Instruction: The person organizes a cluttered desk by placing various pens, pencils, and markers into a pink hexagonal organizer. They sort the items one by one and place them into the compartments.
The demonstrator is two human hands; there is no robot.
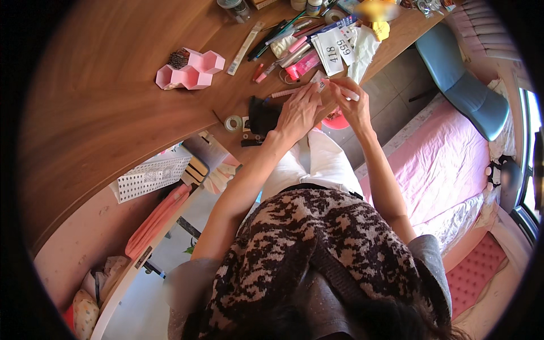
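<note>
At the desk's front edge, above my lap, my two hands are close together. My right hand (352, 105) is closed around a slim pale pink-and-white pen (352, 96), its white end sticking out past the fingers. My left hand (299, 113) has its fingers bent together at a small pale printed piece (321, 85), too small to make out. The pen's inner end is near this piece; whether they touch I cannot tell. Beside my left hand lie a black cloth pouch (263, 116) and a pink stick (284, 92).
Pens, markers and a pink tube (303, 65) crowd the wooden desk (113, 85) beyond my hands, with printed white cards (331, 54). Left are a pink hexagonal holder (198, 71) and a tape roll (232, 123). A blue chair (459, 79) and pink bed (425, 147) stand right.
</note>
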